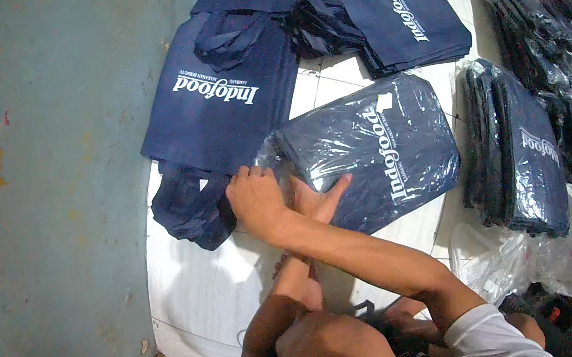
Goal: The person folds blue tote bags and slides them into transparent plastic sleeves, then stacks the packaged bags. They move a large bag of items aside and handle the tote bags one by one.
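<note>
A stack of navy cloth bags (362, 134) in clear plastic, with white lettering, lies angled at the centre. My right hand (253, 198) crosses over my left wrist, fingers curled on the crumpled plastic end (268, 152) at the stack's left. Beneath it, my left hand (316, 200) rests against that stack's lower left, thumb stretched out to the right, other fingers partly hidden. Just left of my right hand, bunched navy fabric (188, 211) extends from under an unwrapped bag stack (208, 127).
White tiled floor (200, 300) beside a grey surface (34, 184) at left. More unwrapped bags (400, 21) lie at the top. Wrapped stacks (530, 174) and dark bundles (545, 41) fill the right, with loose plastic (500, 263) below. My bare foot (309, 289) is under my arms.
</note>
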The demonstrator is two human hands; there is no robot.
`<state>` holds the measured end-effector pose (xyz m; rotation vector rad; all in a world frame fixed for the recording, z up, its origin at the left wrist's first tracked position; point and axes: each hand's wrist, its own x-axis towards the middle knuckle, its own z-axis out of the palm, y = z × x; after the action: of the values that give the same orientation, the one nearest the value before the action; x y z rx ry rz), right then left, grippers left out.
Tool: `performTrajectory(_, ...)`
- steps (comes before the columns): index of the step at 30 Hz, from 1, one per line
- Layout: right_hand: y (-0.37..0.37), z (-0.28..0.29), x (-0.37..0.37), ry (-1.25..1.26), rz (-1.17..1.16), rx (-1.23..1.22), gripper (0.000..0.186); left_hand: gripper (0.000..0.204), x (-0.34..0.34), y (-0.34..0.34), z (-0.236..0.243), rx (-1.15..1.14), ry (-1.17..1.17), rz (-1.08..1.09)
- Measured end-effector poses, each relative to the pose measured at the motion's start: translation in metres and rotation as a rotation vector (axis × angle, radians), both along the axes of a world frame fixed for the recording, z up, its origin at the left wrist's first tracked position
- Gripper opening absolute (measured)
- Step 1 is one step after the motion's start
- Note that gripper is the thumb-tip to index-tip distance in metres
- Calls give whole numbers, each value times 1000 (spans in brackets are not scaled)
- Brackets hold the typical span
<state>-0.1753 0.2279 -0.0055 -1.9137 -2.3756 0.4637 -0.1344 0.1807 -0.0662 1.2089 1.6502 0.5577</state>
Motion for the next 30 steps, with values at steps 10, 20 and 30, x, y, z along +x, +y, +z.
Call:
performTrajectory(10,6,12,101,417,-195,35,16,74,-9,24,-37,-224,-593,-5)
performTrajectory(20,-9,-2,168,797,-448,-243,9,75,10,-27,-7,86,-118,-87)
performTrajectory(30,10,44,177,528,398,-117,15,48,6,-38,-5,516,83,-260)
